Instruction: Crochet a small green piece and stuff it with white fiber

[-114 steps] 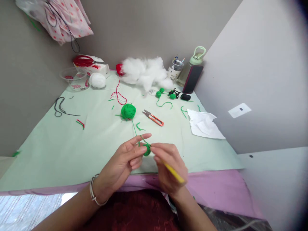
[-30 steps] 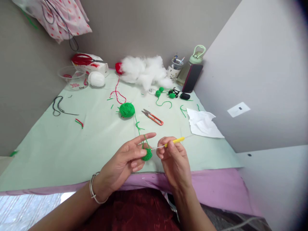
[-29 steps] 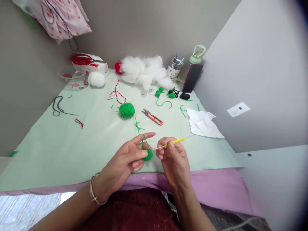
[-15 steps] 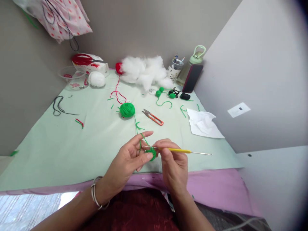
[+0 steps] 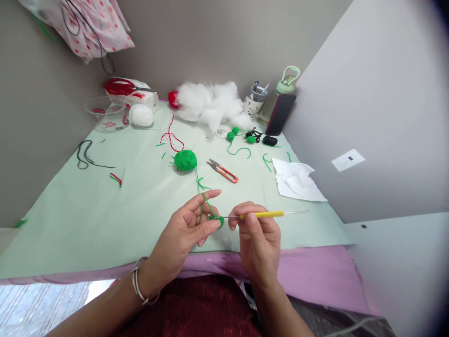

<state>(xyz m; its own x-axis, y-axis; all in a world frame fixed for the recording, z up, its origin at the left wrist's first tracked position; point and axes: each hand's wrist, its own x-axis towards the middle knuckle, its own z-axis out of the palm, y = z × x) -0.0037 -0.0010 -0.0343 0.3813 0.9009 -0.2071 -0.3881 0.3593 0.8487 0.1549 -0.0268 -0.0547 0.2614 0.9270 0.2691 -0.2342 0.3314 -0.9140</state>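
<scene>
My left hand (image 5: pixel 184 231) pinches a small green crocheted piece (image 5: pixel 218 221) between thumb and fingers, with green yarn looped over the raised index finger. That strand runs back to a green yarn ball (image 5: pixel 185 160) on the pale green table cover (image 5: pixel 105 206). My right hand (image 5: pixel 257 236) grips a yellow-handled crochet hook (image 5: pixel 261 215); its metal tip points left into the crocheted piece, and the handle lies nearly level, pointing right.
Orange thread snips (image 5: pixel 223 171) lie beyond the hands. A white tissue (image 5: pixel 297 181) sits right. At the back are white stuffing (image 5: pixel 210 104), a white yarn ball (image 5: pixel 141 115), a clear bowl (image 5: pixel 104 113), a pen cup (image 5: pixel 255 101), a bottle (image 5: pixel 280 96) and small green balls (image 5: pixel 231 135). Walls close both sides.
The hook's tip has gone into the green piece and drawn slightly back to the right; the handle rose from a slant to nearly level. My left hand keeps holding the piece in place.
</scene>
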